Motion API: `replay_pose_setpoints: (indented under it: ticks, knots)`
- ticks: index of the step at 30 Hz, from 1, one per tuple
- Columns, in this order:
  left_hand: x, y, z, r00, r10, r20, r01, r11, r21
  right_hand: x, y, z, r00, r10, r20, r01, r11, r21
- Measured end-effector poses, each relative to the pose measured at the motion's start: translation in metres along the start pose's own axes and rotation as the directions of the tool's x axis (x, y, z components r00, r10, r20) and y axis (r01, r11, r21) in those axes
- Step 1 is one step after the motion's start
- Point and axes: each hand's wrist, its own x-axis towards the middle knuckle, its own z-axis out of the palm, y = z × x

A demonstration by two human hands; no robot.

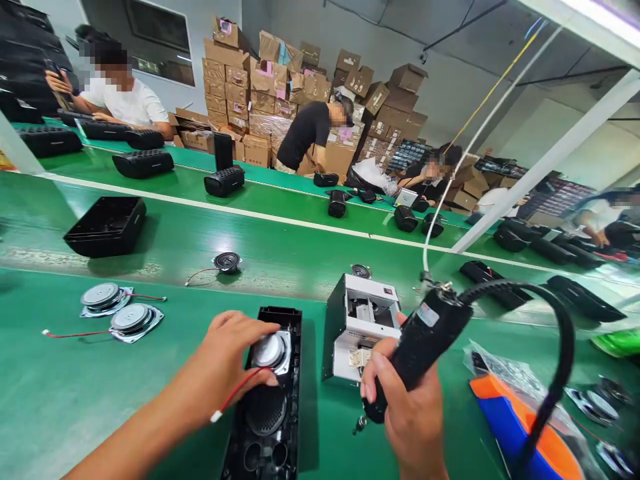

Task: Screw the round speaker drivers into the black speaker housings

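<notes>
My left hand point(239, 353) grips a round metal-backed speaker driver point(270, 351) between thumb and fingers, at the far end of a long black speaker housing point(263, 443). A red wire with a white plug point(216, 416) trails from the driver under my thumb. Nearer to me, the housing shows a round grille point(267, 408) and two round openings. My right hand point(407, 400) is wrapped round a black electric screwdriver point(425, 337), its tip pointing down over the green bench to the right of the housing. Behind it stands a white and black screw feeder point(367, 310).
Two loose speaker drivers point(131, 319) lie at left. Another driver point(227, 262) and an open black housing point(106, 227) sit on the green conveyor. A thick black cable arches at right above an orange and blue item point(530, 420). Several people work across the line.
</notes>
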Motion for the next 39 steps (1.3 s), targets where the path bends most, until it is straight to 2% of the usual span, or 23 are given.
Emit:
replay_pose_setpoints:
  ticks: [3, 7, 12, 17, 22, 25, 32, 35, 39]
  knots:
    - [0.012, 0.001, 0.015, 0.987, 0.111, 0.116, -0.115, 0.993, 0.026, -0.005, -0.007, 0.007, 1.0, -0.026, 0.006, 0.026, 0.999, 0.022]
    - [0.015, -0.001, 0.027, 0.97, 0.139, 0.199, -0.153, 0.987, 0.054, 0.003, -0.022, 0.028, 0.988, -0.137, -0.065, 0.143, 0.985, 0.098]
    - [0.017, -0.013, 0.036, 0.968, 0.094, 0.231, -0.1, 0.995, 0.015, 0.015, -0.026, 0.054, 0.967, -0.201, -0.159, 0.228, 0.958, 0.175]
    - [0.005, -0.02, 0.041, 0.964, 0.014, 0.264, -0.009, 1.0, -0.019, 0.014, -0.023, 0.061, 0.96, -0.212, -0.182, 0.247, 0.949, 0.195]
    - [-0.026, -0.005, 0.046, 0.946, -0.015, 0.324, 0.014, 1.0, 0.005, 0.006, -0.022, 0.062, 0.966, -0.209, -0.15, 0.238, 0.947, 0.216]
    - [-0.037, 0.005, 0.047, 0.938, -0.036, 0.346, 0.029, 0.999, 0.025, 0.001, -0.021, 0.065, 0.97, -0.214, -0.111, 0.235, 0.943, 0.235]
    - [-0.027, 0.016, 0.037, 0.934, 0.018, 0.356, -0.088, 0.98, 0.18, 0.0, -0.011, 0.083, 0.972, -0.226, -0.058, 0.233, 0.939, 0.252]
    - [-0.025, 0.015, 0.04, 0.931, 0.007, 0.366, -0.086, 0.976, 0.2, 0.002, -0.003, 0.091, 0.972, -0.234, -0.027, 0.234, 0.947, 0.222]
    - [-0.028, 0.014, 0.044, 0.929, -0.008, 0.371, -0.048, 0.989, 0.141, 0.004, 0.011, 0.098, 0.968, -0.251, -0.007, 0.248, 0.952, 0.182]
